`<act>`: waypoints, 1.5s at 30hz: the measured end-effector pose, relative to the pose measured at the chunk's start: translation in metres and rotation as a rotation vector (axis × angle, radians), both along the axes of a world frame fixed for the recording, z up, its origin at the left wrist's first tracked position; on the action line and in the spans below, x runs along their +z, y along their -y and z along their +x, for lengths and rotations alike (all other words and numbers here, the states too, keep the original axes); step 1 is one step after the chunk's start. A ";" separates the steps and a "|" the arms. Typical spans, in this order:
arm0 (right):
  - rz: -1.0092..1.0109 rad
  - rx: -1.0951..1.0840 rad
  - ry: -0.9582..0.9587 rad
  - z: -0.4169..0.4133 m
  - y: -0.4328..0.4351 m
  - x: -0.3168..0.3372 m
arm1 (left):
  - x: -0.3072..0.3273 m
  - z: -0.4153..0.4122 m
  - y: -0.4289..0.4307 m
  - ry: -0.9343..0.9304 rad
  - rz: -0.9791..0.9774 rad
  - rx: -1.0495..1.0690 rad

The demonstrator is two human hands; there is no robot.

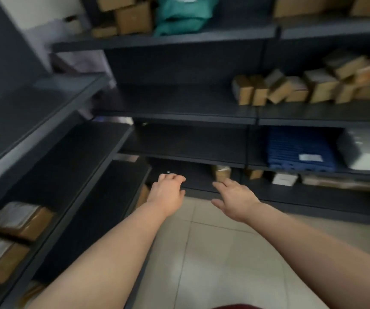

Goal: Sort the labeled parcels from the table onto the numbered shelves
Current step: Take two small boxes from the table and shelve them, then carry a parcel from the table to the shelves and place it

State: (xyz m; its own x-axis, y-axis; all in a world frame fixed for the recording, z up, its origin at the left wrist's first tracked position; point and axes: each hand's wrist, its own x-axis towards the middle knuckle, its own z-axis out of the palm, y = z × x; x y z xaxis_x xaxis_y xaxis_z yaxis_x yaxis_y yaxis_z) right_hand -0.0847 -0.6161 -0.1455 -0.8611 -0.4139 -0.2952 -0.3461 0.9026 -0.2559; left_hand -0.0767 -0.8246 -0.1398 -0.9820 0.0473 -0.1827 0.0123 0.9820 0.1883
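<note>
Two dark shelves (179,117) are meeting in a corner and filling most of the view, with brown parcels (291,90) sitting up on the right side. Both arms are pointing forward and down over the floor (213,253). The left hand (168,192) is hanging with loose fingers and the right hand (235,197) is lying flat and spread; both are holding nothing. A small brown parcel (221,172) is standing upright on the lowest shelf, straight ahead of the right hand, so that hand is nearer. No table is showing.
</note>
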 end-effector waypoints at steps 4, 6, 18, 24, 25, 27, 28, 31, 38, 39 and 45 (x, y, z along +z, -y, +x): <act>0.033 -0.218 -0.001 0.006 -0.120 0.001 | 0.001 -0.037 -0.117 -0.002 0.007 -0.177; 0.049 -0.321 0.005 0.014 -0.185 0.003 | 0.000 -0.048 -0.182 0.013 0.011 -0.267; 0.048 -0.838 0.010 0.071 -0.476 0.013 | 0.005 -0.061 -0.522 0.065 0.077 -0.745; 0.087 -1.041 -0.017 0.084 -0.568 0.014 | 0.006 -0.084 -0.644 0.058 0.033 -0.969; 0.100 -1.078 -0.024 0.085 -0.584 0.015 | 0.006 -0.090 -0.666 0.051 0.031 -1.002; 0.128 -1.157 -0.044 0.086 -0.616 0.017 | 0.008 -0.101 -0.710 0.037 0.051 -1.061; 0.135 -1.202 -0.051 0.086 -0.631 0.018 | 0.009 -0.106 -0.732 0.035 0.068 -1.091; 0.150 -1.329 -0.051 0.087 -0.673 0.024 | 0.015 -0.118 -0.796 0.061 0.105 -1.195; 0.146 -1.622 -0.076 0.096 -0.762 0.031 | 0.025 -0.133 -0.928 0.079 0.079 -1.400; 0.139 -1.659 -0.074 0.102 -0.773 0.029 | 0.023 -0.130 -0.944 0.079 0.070 -1.419; 0.136 -1.809 -0.068 0.150 -0.851 0.021 | 0.012 -0.099 -1.042 0.082 0.039 -1.525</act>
State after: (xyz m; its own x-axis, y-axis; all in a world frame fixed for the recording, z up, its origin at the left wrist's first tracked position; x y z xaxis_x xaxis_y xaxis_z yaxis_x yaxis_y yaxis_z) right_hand 0.0649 0.2346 -0.1244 -0.1826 0.9642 -0.1922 0.9716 0.1471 -0.1855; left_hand -0.1755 0.2169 -0.1275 0.0182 0.9782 -0.2070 0.9638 0.0379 0.2639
